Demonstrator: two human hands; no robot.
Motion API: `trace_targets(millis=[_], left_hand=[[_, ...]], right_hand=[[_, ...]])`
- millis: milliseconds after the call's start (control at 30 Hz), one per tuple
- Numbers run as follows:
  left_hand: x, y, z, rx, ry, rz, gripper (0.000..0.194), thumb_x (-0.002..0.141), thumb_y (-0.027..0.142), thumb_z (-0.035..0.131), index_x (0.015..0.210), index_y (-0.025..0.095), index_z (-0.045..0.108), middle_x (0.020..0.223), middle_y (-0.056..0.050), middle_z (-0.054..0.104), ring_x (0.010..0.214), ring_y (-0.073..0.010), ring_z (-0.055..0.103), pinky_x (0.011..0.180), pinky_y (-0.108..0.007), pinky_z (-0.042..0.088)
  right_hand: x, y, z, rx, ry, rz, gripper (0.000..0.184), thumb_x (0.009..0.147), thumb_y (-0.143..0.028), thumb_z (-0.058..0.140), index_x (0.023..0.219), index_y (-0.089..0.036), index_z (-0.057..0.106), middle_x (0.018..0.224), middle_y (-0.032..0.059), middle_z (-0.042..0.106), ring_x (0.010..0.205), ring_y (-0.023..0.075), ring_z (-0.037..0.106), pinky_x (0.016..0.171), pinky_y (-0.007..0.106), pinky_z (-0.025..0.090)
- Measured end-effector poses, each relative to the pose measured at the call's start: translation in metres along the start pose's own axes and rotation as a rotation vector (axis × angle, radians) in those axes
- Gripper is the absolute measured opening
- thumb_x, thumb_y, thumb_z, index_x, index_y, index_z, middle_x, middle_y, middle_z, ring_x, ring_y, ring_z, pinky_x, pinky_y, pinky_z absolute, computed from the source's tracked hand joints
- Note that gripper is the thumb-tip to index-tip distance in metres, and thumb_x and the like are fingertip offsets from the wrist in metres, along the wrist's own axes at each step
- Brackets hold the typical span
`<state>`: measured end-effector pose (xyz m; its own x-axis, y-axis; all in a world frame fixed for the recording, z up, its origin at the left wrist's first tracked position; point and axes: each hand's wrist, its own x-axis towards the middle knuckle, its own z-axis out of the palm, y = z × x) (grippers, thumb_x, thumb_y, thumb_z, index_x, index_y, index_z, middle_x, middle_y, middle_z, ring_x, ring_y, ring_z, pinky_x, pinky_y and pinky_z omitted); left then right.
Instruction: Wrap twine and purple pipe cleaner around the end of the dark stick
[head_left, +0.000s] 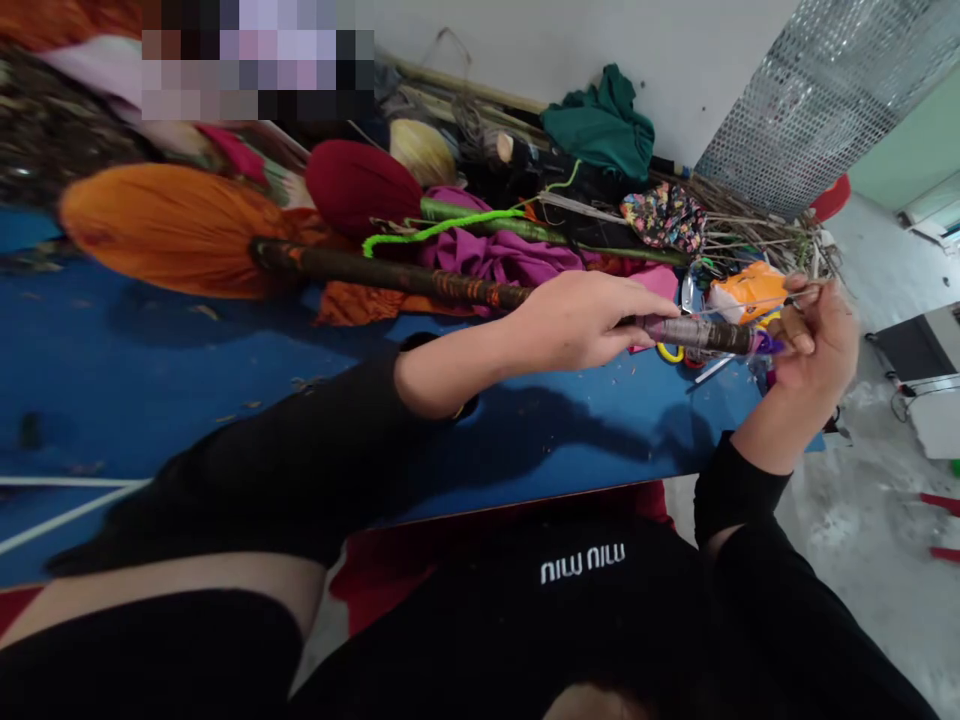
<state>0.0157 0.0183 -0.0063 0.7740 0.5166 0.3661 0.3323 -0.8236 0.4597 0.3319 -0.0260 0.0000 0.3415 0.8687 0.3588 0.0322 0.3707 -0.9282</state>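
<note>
My left hand is closed around a dark brown stick that lies slanting across my front. Bands of orange thread circle the stick, and its far left end carries a bulging orange cloth head. To the right of my left hand, grey string is wound in a tight band around the stick. A thin length of this string runs to my right hand, whose fingers are pinched on it beside the stick's right end. Something purple shows at that end, partly hidden by my fingers.
Behind the stick lie a dark red cloth head, purple cloth, a bright green fuzzy wire, a flowered cloth bundle and dry twigs. Scissors with yellow handles rest on the blue table. Its front edge is near my body.
</note>
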Motion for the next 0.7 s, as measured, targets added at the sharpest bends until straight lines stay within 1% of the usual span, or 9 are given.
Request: trace_targets(millis=[100,200,267,333,367,433,533,600,700], left_hand=[[-0.004,0.003,-0.014,-0.084,0.022,0.017,0.036,0.102,0.025,0.062,0.133,0.029,0.08,0.114,0.0,0.086,0.102,-0.0187,0.079,0.085,-0.025,0.054],[-0.007,0.008,-0.025,-0.109,0.073,-0.006,0.041,0.102,0.023,0.06,0.139,0.028,0.078,0.119,-0.002,0.085,0.107,-0.0196,0.078,0.091,-0.027,0.055],[-0.008,0.011,-0.029,-0.096,0.094,-0.026,0.042,0.103,0.023,0.059,0.141,0.027,0.076,0.121,-0.004,0.084,0.109,-0.0208,0.078,0.095,-0.028,0.055],[-0.007,0.01,-0.029,-0.078,0.114,-0.031,0.042,0.103,0.023,0.059,0.141,0.026,0.076,0.121,-0.004,0.084,0.109,-0.0216,0.078,0.096,-0.029,0.055],[-0.006,0.009,-0.027,-0.07,0.124,-0.026,0.043,0.103,0.023,0.059,0.142,0.026,0.076,0.122,-0.004,0.084,0.109,-0.0218,0.078,0.096,-0.03,0.055],[-0.004,0.006,-0.023,-0.058,0.148,-0.007,0.044,0.102,0.023,0.06,0.143,0.028,0.075,0.125,-0.004,0.083,0.111,-0.022,0.078,0.095,-0.03,0.055],[-0.002,0.001,-0.019,-0.041,0.189,0.008,0.045,0.103,0.024,0.06,0.145,0.031,0.074,0.126,-0.002,0.083,0.111,-0.0212,0.078,0.092,-0.029,0.055],[-0.002,-0.001,-0.02,-0.021,0.221,0.003,0.042,0.105,0.027,0.059,0.145,0.03,0.074,0.122,-0.002,0.084,0.107,-0.0205,0.078,0.091,-0.029,0.055],[-0.001,-0.003,-0.021,0.018,0.254,-0.009,0.042,0.107,0.031,0.058,0.146,0.028,0.074,0.122,-0.003,0.083,0.106,-0.0203,0.078,0.09,-0.029,0.055]], right_hand=[[0.012,0.023,0.0,-0.079,-0.028,0.08,0.042,0.088,-0.067,0.077,0.075,-0.028,0.069,0.092,-0.0019,0.075,0.047,0.006,0.027,0.044,0.028,0.034],[0.011,0.041,0.019,-0.503,-0.013,-0.103,0.031,0.087,-0.052,0.08,0.073,-0.026,0.069,0.084,0.0022,0.072,0.073,0.0163,0.06,0.076,0.036,0.06],[0.004,0.045,0.036,-0.641,-0.091,-0.227,0.02,0.09,-0.046,0.076,0.085,-0.026,0.075,0.099,0.0066,0.079,0.102,0.0239,0.071,0.106,0.048,0.061],[-0.007,0.043,0.055,-0.486,-0.247,-0.255,0.025,0.096,-0.049,0.068,0.106,-0.029,0.078,0.123,0.0082,0.082,0.124,0.0264,0.073,0.122,0.053,0.056],[-0.014,0.041,0.064,-0.349,-0.334,-0.227,0.032,0.097,-0.055,0.065,0.114,-0.03,0.077,0.129,0.008,0.081,0.129,0.027,0.074,0.122,0.054,0.058],[-0.029,0.036,0.08,-0.144,-0.463,-0.164,0.044,0.094,-0.068,0.066,0.116,-0.03,0.076,0.124,0.0079,0.083,0.123,0.0281,0.078,0.111,0.051,0.066],[-0.052,0.029,0.091,-0.206,-0.51,-0.14,0.042,0.098,-0.069,0.067,0.101,-0.028,0.077,0.083,0.0021,0.077,0.08,0.0213,0.078,0.077,0.038,0.07],[-0.064,0.025,0.092,-0.421,-0.426,-0.25,0.038,0.107,-0.057,0.061,0.092,-0.026,0.076,0.064,-0.003,0.063,0.059,0.0149,0.066,0.061,0.029,0.06],[-0.073,0.023,0.088,-0.635,-0.143,-0.657,0.028,0.109,-0.04,0.061,0.092,-0.026,0.078,0.08,0.0015,0.066,0.072,0.0156,0.069,0.069,0.031,0.061]])
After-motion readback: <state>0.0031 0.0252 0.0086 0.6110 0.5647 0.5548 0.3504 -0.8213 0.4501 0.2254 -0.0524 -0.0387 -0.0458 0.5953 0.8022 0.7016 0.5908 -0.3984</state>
